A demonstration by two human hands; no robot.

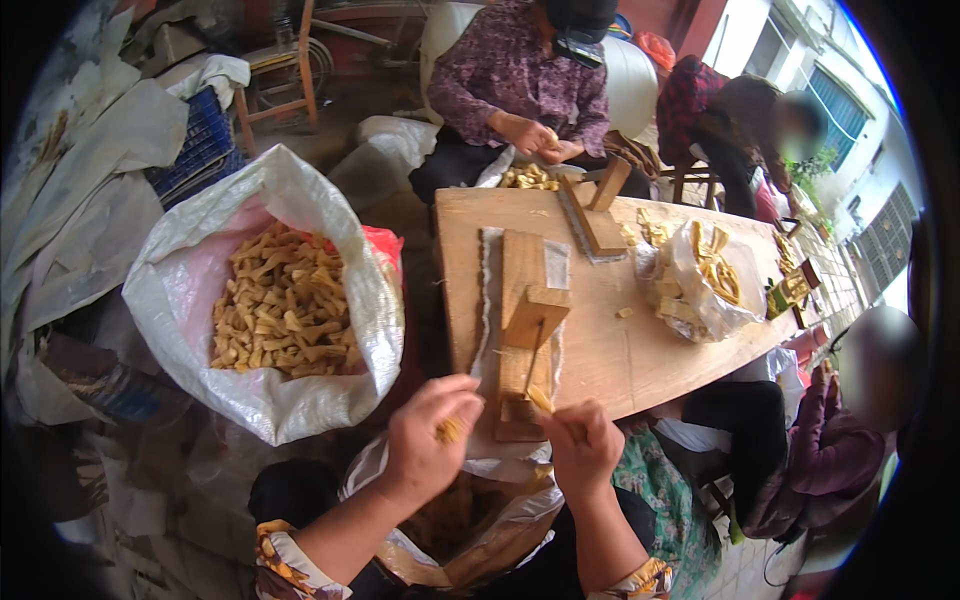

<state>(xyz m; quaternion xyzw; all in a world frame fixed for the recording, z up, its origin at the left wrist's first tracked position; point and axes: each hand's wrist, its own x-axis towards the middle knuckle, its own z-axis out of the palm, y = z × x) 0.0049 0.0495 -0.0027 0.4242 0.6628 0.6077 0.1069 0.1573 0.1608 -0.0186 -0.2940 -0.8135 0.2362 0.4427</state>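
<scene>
My left hand is closed around several yellow-tan strips, which poke out below its fingers. To its right, my right hand pinches one pale yellow strip whose end points up toward the wooden stand. This stand, a long board with an upright block on it, lies on a grey cloth at the table's near left. Both hands are at its near end. Below them an open white bag sits in my lap, with brownish strips in its shadowed inside.
A big white woven sack full of tan pieces stands left of the wooden table. On the table are a second wooden stand and a clear plastic bag of yellow strips. Three other people sit around, one working opposite.
</scene>
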